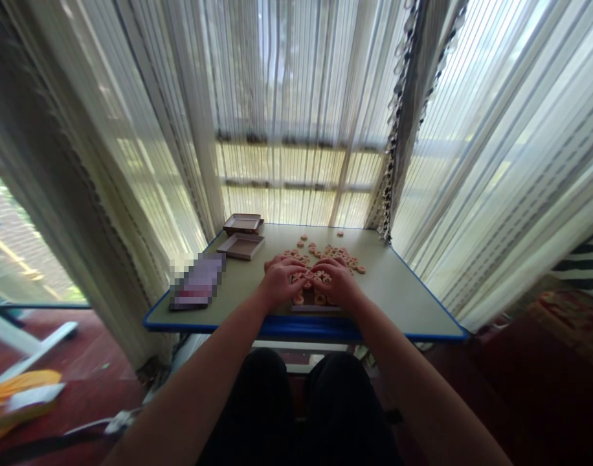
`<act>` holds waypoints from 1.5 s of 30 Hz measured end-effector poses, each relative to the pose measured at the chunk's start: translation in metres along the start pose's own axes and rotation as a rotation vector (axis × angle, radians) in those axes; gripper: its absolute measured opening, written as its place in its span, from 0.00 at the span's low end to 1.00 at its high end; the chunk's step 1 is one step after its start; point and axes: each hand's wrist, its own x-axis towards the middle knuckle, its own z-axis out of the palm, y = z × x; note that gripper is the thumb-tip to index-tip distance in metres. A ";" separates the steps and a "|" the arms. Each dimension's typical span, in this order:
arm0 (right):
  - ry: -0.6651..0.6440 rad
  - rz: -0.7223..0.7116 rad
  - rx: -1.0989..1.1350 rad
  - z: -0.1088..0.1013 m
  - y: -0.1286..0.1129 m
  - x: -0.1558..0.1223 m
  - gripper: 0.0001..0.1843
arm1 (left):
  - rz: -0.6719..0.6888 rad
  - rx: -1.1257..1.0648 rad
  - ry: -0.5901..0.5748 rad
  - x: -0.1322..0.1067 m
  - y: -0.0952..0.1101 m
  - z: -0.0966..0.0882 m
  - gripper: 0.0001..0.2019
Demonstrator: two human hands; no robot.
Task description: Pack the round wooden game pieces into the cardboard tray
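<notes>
A shallow box (316,309) lies near the table's front edge with several small round pieces (320,298) in it, tan with reddish marks. My left hand (280,283) reaches over the box's left side, fingers stretched towards the middle and thumb apart. From the right side my right hand (341,283) leans in the same way, its fingers spread over the pieces. Both hands' fingertips come close together above the pieces, perhaps touching some. More loose round pieces (335,252) are scattered on the table just beyond the hands. The marks on them are too small to read.
The pale table (398,298) has a blue edge. At its back left are an open shallow tray (242,246) and a similar lid or box (242,222). A purple, pixelated flat item (199,281) lies at the left. Sheer curtains (296,97) hang behind the table.
</notes>
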 end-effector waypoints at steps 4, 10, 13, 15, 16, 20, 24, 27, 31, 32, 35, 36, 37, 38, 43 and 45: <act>-0.014 0.018 0.016 -0.004 -0.002 0.003 0.09 | -0.038 -0.007 0.006 0.001 0.000 0.000 0.08; -0.033 0.043 0.055 -0.009 -0.002 0.006 0.13 | -0.074 -0.018 0.032 0.002 -0.001 0.002 0.09; -0.052 0.046 0.054 -0.008 -0.002 0.008 0.12 | -0.086 -0.024 0.031 0.002 0.000 0.002 0.09; -0.069 0.055 0.055 -0.007 -0.002 0.010 0.12 | -0.096 -0.031 0.021 0.003 0.000 0.003 0.09; -0.072 0.062 0.056 -0.006 -0.002 0.010 0.11 | -0.102 -0.039 0.014 0.003 0.000 0.003 0.09; -0.078 0.080 0.054 -0.007 -0.002 0.013 0.10 | -0.124 -0.072 -0.005 0.003 -0.002 0.003 0.11; -0.133 0.079 0.029 -0.007 0.000 0.013 0.09 | -0.153 -0.050 0.022 0.002 -0.003 0.002 0.13; -0.186 0.073 0.026 -0.007 0.000 0.012 0.09 | -0.124 -0.035 0.004 0.001 -0.002 0.002 0.11; -0.195 0.097 0.038 -0.006 0.000 0.012 0.10 | -0.101 -0.002 -0.023 0.001 -0.002 0.003 0.10; -0.197 0.102 0.039 -0.005 0.000 0.012 0.11 | -0.098 0.005 -0.027 0.001 -0.003 0.004 0.10; -0.214 0.108 0.039 -0.005 0.001 0.012 0.11 | -0.092 0.014 -0.039 0.001 -0.004 0.005 0.10; -0.219 0.113 0.037 -0.005 0.002 0.012 0.11 | -0.089 0.013 -0.047 0.001 -0.004 0.006 0.10; -0.223 0.117 0.032 -0.005 0.002 0.012 0.10 | -0.087 0.012 -0.054 0.002 -0.004 0.006 0.10; -0.222 0.118 0.025 -0.005 0.003 0.012 0.10 | -0.084 0.013 -0.062 0.002 -0.004 0.006 0.11; -0.212 0.103 0.006 -0.004 0.006 0.012 0.11 | -0.078 0.037 -0.078 0.002 -0.006 0.007 0.11; -0.219 0.104 0.010 -0.004 0.007 0.012 0.12 | -0.078 0.044 -0.082 0.003 -0.007 0.007 0.11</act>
